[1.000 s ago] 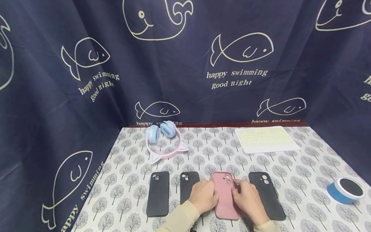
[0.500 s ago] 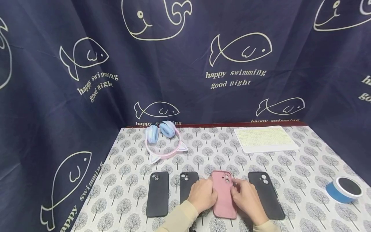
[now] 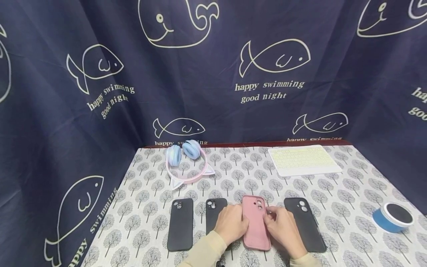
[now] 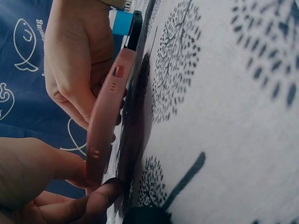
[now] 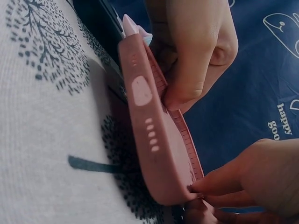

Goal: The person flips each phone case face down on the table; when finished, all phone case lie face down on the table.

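A pink phone case (image 3: 256, 227) is gripped between both hands, with its camera cutouts toward the far end. On its left edge the left hand (image 3: 229, 224) pinches with the thumb on top. From the opposite edge the right hand (image 3: 283, 227) holds it between thumb and fingers. In the left wrist view the case (image 4: 105, 116) is tilted close over the cloth, with a shadow beneath. The right wrist view shows its end wall and inside edge, the right hand's thumb (image 5: 224, 182) at the rim. Two black phone cases, one (image 3: 180, 226) farther left and one (image 3: 213, 213) partly behind the left hand, lie flat.
A third black phone case (image 3: 307, 228) lies beside the right hand. Cat-ear headphones (image 3: 190, 180) rest at the back left, and a white keyboard (image 3: 303, 160) at the back right. A blue round tub (image 3: 388, 221) stands at the right. Tree-patterned cloth (image 3: 150, 230) covers the table.
The pink case has shifted slightly left and up in the head view, its near end swinging left, with both hands keeping their grip. The whole view has drifted a little.
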`<state>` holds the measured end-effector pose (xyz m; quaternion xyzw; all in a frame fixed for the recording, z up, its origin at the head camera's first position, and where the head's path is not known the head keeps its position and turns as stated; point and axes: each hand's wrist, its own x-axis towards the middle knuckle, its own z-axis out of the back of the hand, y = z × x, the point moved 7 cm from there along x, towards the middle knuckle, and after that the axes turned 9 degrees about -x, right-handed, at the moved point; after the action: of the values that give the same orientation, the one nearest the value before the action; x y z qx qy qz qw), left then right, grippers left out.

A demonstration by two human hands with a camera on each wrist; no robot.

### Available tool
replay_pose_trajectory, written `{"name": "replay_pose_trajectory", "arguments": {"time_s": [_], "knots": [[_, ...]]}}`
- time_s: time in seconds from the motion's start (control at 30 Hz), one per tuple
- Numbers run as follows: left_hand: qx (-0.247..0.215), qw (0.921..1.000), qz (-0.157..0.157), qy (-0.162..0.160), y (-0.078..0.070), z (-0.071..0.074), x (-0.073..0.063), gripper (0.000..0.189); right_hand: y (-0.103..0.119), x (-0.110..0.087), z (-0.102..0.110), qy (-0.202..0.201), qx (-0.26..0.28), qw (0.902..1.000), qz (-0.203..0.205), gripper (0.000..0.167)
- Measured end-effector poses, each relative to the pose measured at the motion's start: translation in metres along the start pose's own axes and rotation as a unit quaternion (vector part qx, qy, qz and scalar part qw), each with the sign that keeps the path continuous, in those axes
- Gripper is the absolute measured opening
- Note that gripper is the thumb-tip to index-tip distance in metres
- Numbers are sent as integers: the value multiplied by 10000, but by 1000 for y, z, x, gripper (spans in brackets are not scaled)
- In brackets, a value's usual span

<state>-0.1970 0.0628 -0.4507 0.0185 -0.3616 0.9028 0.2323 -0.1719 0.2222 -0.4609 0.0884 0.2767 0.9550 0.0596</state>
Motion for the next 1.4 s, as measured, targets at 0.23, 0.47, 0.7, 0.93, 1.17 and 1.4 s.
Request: {"name": "replay_pose_trajectory", "arguments": {"time_s": [0.23,0.47,0.7,0.93,1.17,1.4], "knots": [[-259,9995,152,-101,-1,5,0,21,-1,1,0,-96,62,9999,-34,22],[-569,9981,125,-205,-9,8,1,3,-2,0,-3,-80,46,10000,-22,15],[-562,9976,8,-392,-17,13,0,17,4,-2,-6,-147,53,9998,97,11],[-942,9940,-193,-521,-21,16,0,6,10,-3,-13,-131,91,9997,206,11],[-1346,9896,-4,-504,-22,15,-2,38,13,-5,-21,-39,312,9991,282,13],[-1519,9865,-40,-614,-27,14,-1,43,16,-4,-22,-114,198,9994,276,10]]}}
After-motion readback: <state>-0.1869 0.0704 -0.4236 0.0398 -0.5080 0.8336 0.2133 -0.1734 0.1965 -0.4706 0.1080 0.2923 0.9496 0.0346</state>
